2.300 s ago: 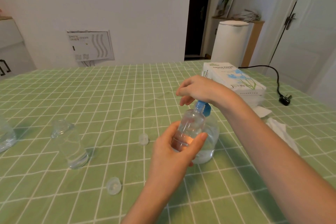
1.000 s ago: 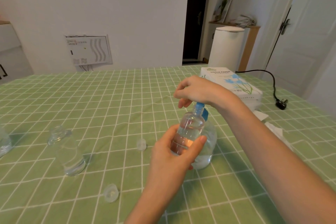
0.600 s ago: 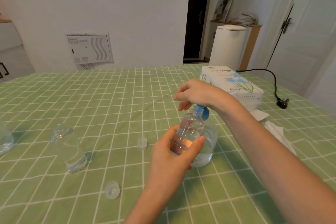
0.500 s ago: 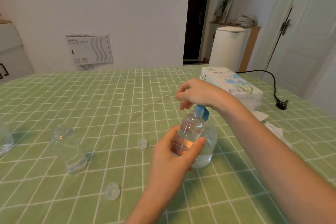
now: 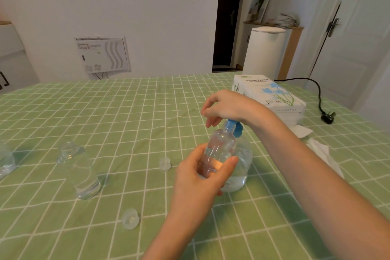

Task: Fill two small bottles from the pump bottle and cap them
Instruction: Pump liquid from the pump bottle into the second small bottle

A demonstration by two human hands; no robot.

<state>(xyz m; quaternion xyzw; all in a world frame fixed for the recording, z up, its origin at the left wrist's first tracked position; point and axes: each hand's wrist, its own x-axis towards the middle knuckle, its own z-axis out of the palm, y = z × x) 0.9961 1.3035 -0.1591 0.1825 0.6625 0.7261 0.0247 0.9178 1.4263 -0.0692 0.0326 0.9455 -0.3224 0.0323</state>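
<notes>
Left hand (image 5: 202, 177) wraps its grip around a small bottle (image 5: 218, 151), tilting its mouth up under the blue spout of the pump bottle (image 5: 238, 167) just behind it, while the right hand (image 5: 230, 107) presses down on the pump head with fingers curled. Leftward on the bench (image 5: 126, 112) stands the second small bottle (image 5: 79, 172), uncapped, with two caps (image 5: 130, 218) lying between; open room all round.

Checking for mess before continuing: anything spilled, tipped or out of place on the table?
No spill shows. The spare small bottle stands upright; two loose caps lie apart on the cloth, and crumpled tissue lies beside the tissue box.
</notes>
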